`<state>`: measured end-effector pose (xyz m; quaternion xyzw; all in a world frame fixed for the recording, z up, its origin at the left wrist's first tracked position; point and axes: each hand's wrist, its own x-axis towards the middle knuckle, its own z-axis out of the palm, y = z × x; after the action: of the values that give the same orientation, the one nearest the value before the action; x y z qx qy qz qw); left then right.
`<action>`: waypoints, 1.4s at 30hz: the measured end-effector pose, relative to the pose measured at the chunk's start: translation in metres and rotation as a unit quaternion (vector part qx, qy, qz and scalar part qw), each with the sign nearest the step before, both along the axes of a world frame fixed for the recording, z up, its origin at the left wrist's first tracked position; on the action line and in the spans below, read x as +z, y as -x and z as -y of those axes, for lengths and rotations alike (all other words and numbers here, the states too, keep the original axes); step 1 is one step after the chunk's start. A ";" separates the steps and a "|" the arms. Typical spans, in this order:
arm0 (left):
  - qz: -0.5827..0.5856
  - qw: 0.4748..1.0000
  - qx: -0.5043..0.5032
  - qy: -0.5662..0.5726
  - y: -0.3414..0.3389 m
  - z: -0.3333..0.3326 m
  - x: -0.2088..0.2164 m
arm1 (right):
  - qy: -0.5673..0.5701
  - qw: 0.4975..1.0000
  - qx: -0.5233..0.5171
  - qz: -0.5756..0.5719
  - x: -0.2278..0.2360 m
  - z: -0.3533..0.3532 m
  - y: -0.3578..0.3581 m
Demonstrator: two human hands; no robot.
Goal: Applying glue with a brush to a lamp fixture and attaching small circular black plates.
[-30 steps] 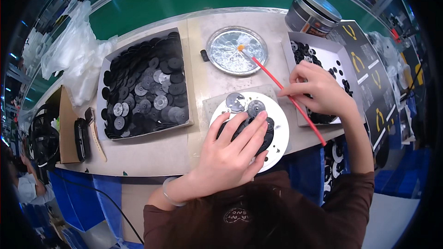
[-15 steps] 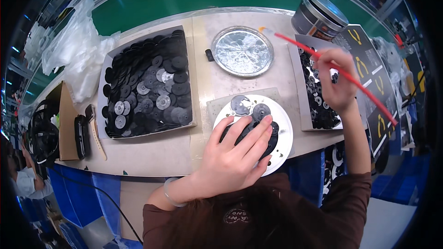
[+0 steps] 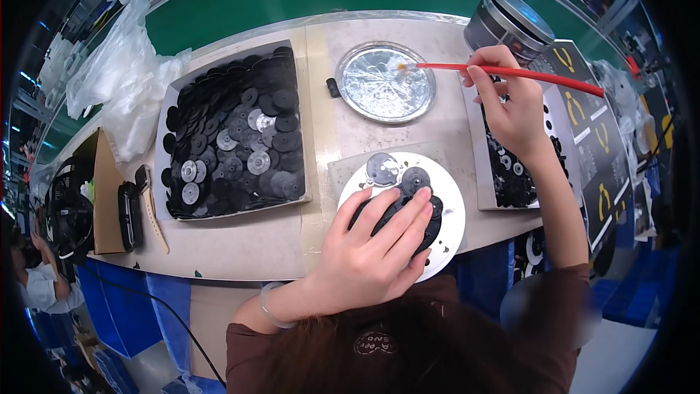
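Note:
My right hand (image 3: pixel 507 98) pinches a thin red-handled paintbrush (image 3: pixel 543 75). The brush's tip reaches over the round metal dish (image 3: pixel 419 106), which holds something clear and shiny; whether the bristles touch it I cannot tell. My left hand (image 3: pixel 375 248) lies with its fingers stretched out over a black round part on a white disc (image 3: pixel 450 230). Beyond those fingertips, a dark gear (image 3: pixel 415 177) and a grey round piece (image 3: pixel 380 168) show on the disc. Much of the black part is hidden under the hand.
On the left stands a box (image 3: pixel 309 138) full of black and grey discs. Another box (image 3: pixel 483 168) of small dark parts sits under my right forearm. A metal can (image 3: pixel 503 25) is at the back right. A black cap-like piece (image 3: pixel 332 87) lies beside the dish.
My right hand has moved left, and the brush has swung nearly level, its tip now over the dish. My left hand stays on the black part.

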<state>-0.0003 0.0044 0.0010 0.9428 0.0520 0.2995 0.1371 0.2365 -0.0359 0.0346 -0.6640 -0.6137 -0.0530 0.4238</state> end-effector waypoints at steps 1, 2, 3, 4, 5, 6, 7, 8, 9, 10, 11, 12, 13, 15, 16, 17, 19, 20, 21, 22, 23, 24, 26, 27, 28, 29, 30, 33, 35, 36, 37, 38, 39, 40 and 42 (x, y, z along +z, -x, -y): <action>0.002 1.000 0.001 -0.003 0.000 0.000 0.000 | 0.008 1.000 0.005 0.000 0.000 -0.001 0.000; 0.001 1.000 0.003 -0.002 0.000 0.000 0.000 | 0.009 1.000 0.006 0.000 0.001 -0.001 0.000; 0.002 1.000 0.003 -0.002 0.000 0.000 -0.001 | -0.001 0.998 -0.010 -0.061 0.001 0.000 -0.002; 0.004 1.000 0.003 -0.002 0.000 0.000 -0.001 | -0.011 0.992 -0.027 -0.121 0.003 0.001 -0.004; 0.004 1.000 0.003 -0.001 0.000 0.000 -0.001 | -0.011 0.992 -0.027 -0.121 0.003 0.002 -0.007; 0.005 1.000 0.001 -0.001 0.000 0.000 -0.001 | -0.024 0.988 -0.033 -0.150 0.004 0.004 -0.011; 0.006 1.000 0.000 -0.001 0.000 0.000 -0.002 | -0.038 0.982 -0.038 -0.180 0.005 0.004 -0.015; 0.006 1.000 0.000 -0.001 0.000 0.000 -0.002 | -0.029 0.983 -0.035 -0.176 0.005 0.005 -0.017; 0.007 1.000 0.000 0.002 0.000 0.000 -0.002 | -0.029 0.983 -0.036 -0.176 0.006 0.007 -0.016; 0.008 1.000 0.000 0.004 0.000 0.000 -0.002 | 0.005 0.992 -0.009 -0.123 0.006 0.009 -0.014; 0.008 1.000 0.001 0.004 0.000 0.000 -0.002 | 0.039 0.997 0.018 -0.069 0.006 0.010 -0.012; 0.007 1.000 0.002 0.004 0.000 0.000 -0.002 | 0.039 0.997 0.019 -0.069 0.006 0.011 -0.011; 0.007 1.000 0.002 0.004 0.000 0.000 -0.001 | 0.061 0.997 0.043 -0.004 0.006 0.011 -0.009; 0.005 1.000 0.003 0.005 0.000 0.000 -0.001 | 0.082 0.992 0.068 0.061 0.005 0.010 -0.007; 0.004 1.000 0.002 0.005 0.000 0.000 -0.001 | 0.068 0.995 0.059 0.038 0.005 0.010 -0.006; 0.004 1.000 0.002 0.005 0.000 0.000 -0.001 | 0.052 0.997 0.049 0.016 0.005 0.010 -0.006; 0.008 1.000 0.001 0.000 0.000 0.000 -0.002 | 0.047 0.999 0.024 -0.009 0.007 0.011 -0.009; 0.008 1.000 0.000 0.000 0.000 0.000 -0.002 | 0.008 0.992 0.010 -0.124 0.007 0.012 -0.013; 0.009 1.000 0.000 0.002 0.000 0.000 -0.002 | -0.032 0.971 -0.004 -0.237 0.008 0.013 -0.017; 0.010 1.000 0.000 0.004 0.000 0.001 -0.002 | -0.038 0.963 -0.015 -0.267 0.009 0.014 -0.020; 0.010 1.000 0.001 0.003 0.000 0.001 -0.002 | -0.039 0.963 -0.014 -0.267 0.010 0.015 -0.022; 0.011 1.000 0.004 0.001 0.000 0.001 -0.002 | -0.029 0.946 -0.036 -0.320 0.010 0.016 -0.024; 0.012 1.000 0.007 -0.001 0.000 0.001 -0.003 | -0.016 0.907 -0.078 -0.414 0.010 0.019 -0.026; 0.010 1.000 0.011 0.001 0.000 0.001 -0.003 | -0.017 0.906 -0.078 -0.415 0.009 0.021 -0.029; 0.009 1.000 0.014 0.004 0.000 0.002 -0.002 | -0.018 0.883 -0.083 -0.462 0.008 0.026 -0.032; 0.009 1.000 0.011 0.004 -0.001 0.002 -0.002 | -0.020 0.857 -0.089 -0.507 0.007 0.029 -0.034; 0.010 1.000 0.009 0.004 -0.002 0.003 -0.001 | -0.022 0.857 -0.091 -0.507 0.009 0.034 -0.033; 0.010 1.000 0.010 0.003 -0.001 0.003 -0.002 | -0.039 0.867 -0.027 -0.496 0.014 0.054 -0.019; 0.014 1.000 0.015 0.002 -0.001 0.002 -0.004 | -0.057 0.937 0.061 -0.339 0.022 0.073 -0.001; 0.018 1.000 0.010 0.000 -0.002 0.001 -0.004 | -0.064 0.952 0.069 -0.292 0.023 0.088 0.008; 0.024 1.000 0.003 -0.002 -0.002 0.002 -0.004 | -0.073 0.964 0.074 -0.243 0.025 0.103 0.018; 0.025 1.000 -0.001 -0.002 -0.003 0.002 -0.004 | -0.072 0.972 0.087 -0.206 0.026 0.111 0.026; 0.025 1.000 -0.002 -0.004 -0.003 0.002 -0.003 | -0.071 0.978 0.099 -0.168 0.027 0.116 0.035; 0.021 1.000 0.001 -0.007 -0.002 0.002 -0.002 | -0.065 0.984 0.076 -0.149 0.025 0.119 0.045; 0.019 1.000 0.009 -0.008 -0.001 0.003 -0.003 | -0.070 0.987 0.053 -0.132 0.020 0.120 0.054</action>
<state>0.0007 0.0015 -0.0022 0.9375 0.0549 0.3191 0.1277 0.1823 -0.1560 0.0541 -0.6007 -0.5814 0.0147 0.5487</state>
